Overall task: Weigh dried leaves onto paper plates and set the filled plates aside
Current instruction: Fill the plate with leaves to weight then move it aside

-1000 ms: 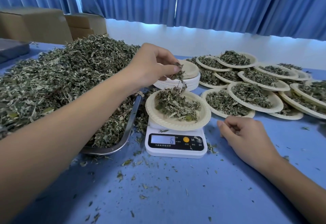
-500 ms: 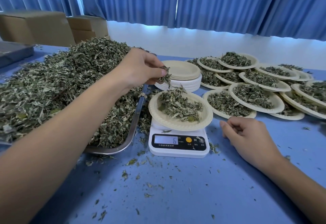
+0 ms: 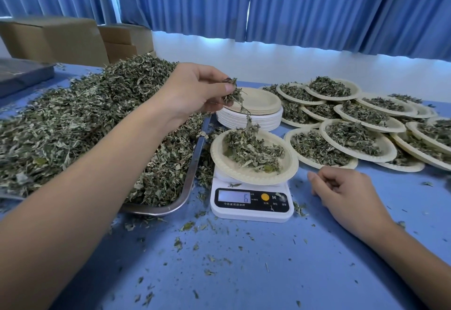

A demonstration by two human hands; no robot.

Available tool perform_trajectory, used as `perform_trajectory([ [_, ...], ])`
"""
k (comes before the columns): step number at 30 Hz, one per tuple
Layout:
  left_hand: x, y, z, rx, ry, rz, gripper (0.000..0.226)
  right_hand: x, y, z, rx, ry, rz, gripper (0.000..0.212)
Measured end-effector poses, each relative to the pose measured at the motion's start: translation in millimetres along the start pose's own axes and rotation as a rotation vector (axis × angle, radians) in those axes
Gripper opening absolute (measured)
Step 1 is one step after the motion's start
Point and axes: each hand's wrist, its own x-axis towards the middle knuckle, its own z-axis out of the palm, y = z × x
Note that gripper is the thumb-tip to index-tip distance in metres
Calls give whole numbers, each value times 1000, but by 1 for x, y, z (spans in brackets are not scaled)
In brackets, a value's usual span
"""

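Note:
A paper plate [image 3: 288, 163] with a small heap of dried leaves [image 3: 251, 149] sits on a white digital scale [image 3: 251, 203] whose display reads 6. My left hand [image 3: 192, 90] hovers above the plate's far left edge and pinches a tuft of dried leaves [image 3: 233, 92]; a strand trails down to the heap. My right hand [image 3: 346, 197] rests on the blue table just right of the scale, fingers loosely curled, holding nothing. A big pile of dried leaves [image 3: 85, 119] fills a metal tray [image 3: 192, 170] at left.
A stack of empty paper plates [image 3: 256, 109] stands behind the scale. Several filled plates [image 3: 353, 138] overlap at the right. Cardboard boxes [image 3: 53, 38] and a grey tray [image 3: 22, 75] sit at the far left. Leaf crumbs litter the blue table [image 3: 244, 273].
My left hand drew back to the left from over the plate, then shifted right again, still pinching leaves. The scale reading dropped from 8 to 6. My right hand stayed put.

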Motion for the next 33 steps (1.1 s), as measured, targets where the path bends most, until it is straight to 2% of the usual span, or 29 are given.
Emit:
perform_trajectory([
  [7, 4, 4, 3, -29, -38, 61, 25, 1, 2, 0, 21, -11, 14, 44],
  [14, 8, -2, 17, -8, -105, 89, 9, 2, 4, -1, 76, -17, 26, 42],
  [22, 11, -2, 17, -45, -120, 102, 8, 2, 5, -6, 138, -52, 33, 36],
  [33, 4, -1, 25, 28, -128, 129, 7, 0, 1, -9, 187, -68, 62, 38],
])
